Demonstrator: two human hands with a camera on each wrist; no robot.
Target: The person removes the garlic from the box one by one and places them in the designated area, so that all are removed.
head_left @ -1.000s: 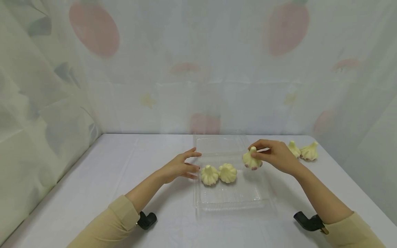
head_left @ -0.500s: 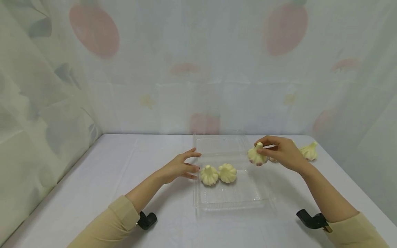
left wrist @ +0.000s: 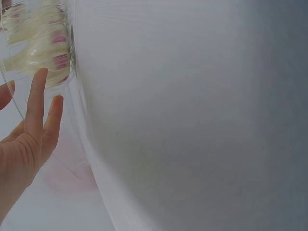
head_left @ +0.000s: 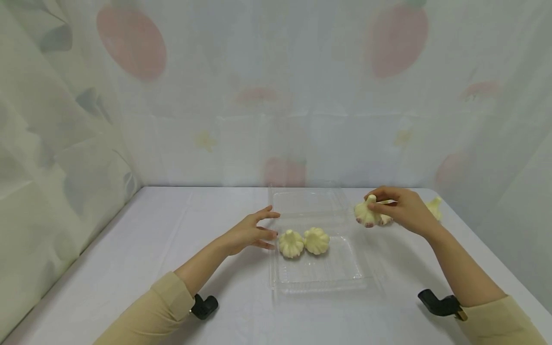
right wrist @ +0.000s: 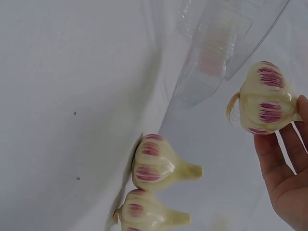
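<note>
My right hand (head_left: 374, 203) pinches a garlic bulb (head_left: 365, 214) by its stem, held in the air just past the right rim of a clear plastic tray (head_left: 319, 286). In the right wrist view the held garlic bulb (right wrist: 267, 98) shows purple stripes above my fingers (right wrist: 284, 161). Two garlic bulbs (head_left: 291, 243) (head_left: 316, 240) lie side by side in the tray. My left hand (head_left: 269, 225) rests with straight fingers (left wrist: 38, 110) against the tray's left wall (left wrist: 72, 96), holding nothing.
Loose garlic bulbs (right wrist: 156, 166) (right wrist: 147, 214) lie on the white table (head_left: 172, 230) under and behind my right hand; one bulb (head_left: 433, 207) peeks out at the far right. The tray's open lid (head_left: 306, 201) lies behind it. Printed curtains close in the back and both sides.
My right hand has carried the garlic bulb rightward and back, from over the tray's right part to beyond its rim. The left hand and the two bulbs in the tray have stayed put.
</note>
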